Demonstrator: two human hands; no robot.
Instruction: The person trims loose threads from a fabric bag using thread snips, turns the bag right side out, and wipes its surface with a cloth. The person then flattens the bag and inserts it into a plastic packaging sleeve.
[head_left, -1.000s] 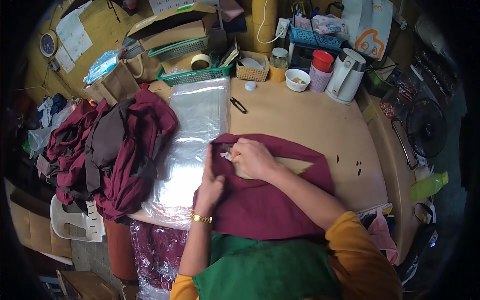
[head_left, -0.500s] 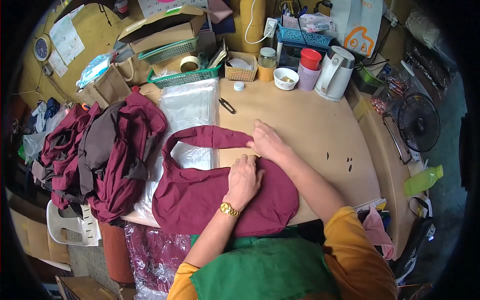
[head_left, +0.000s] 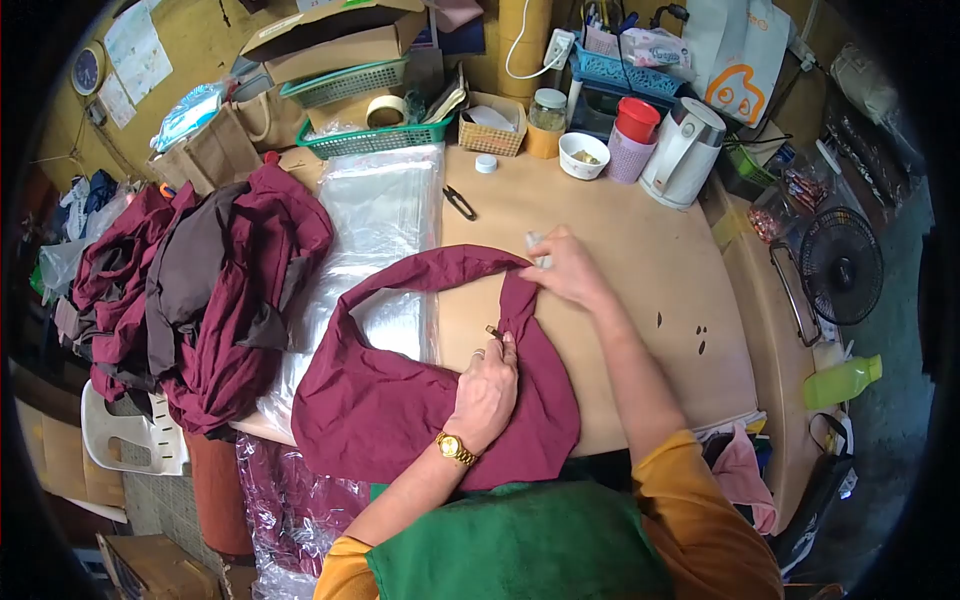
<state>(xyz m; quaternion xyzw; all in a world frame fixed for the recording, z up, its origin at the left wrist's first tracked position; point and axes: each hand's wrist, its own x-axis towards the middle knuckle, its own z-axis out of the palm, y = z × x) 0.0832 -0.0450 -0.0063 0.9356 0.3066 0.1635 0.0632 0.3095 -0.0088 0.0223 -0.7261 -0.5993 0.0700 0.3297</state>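
Observation:
A maroon fabric bag (head_left: 390, 415) lies flat in front of me, its wide strap (head_left: 430, 262) looped upward over the table and the plastic sheets. My left hand (head_left: 487, 390) pinches the bag's upper edge near the base of the strap, and a small dark piece (head_left: 494, 332) shows at its fingertips. At the strap's upper right end, my right hand (head_left: 568, 270) has its fingers closed, with a small whitish thing (head_left: 539, 250) at them, too blurred to name. Black thread snips (head_left: 459, 203) rest farther back on the table.
Clear plastic bags (head_left: 385, 200) lie stacked beneath the strap. A heap of maroon and dark grey fabric (head_left: 215, 300) sits at left. Along the back stand a green basket (head_left: 375, 140), a white bowl (head_left: 583, 157) and an electric kettle (head_left: 682, 155). A fan (head_left: 840, 265) is at right.
My right hand has moved right and slightly up, and a whitish thing now shows at its fingers. The strap's right side has straightened upward. My left hand has moved slightly down and changed to a pinch.

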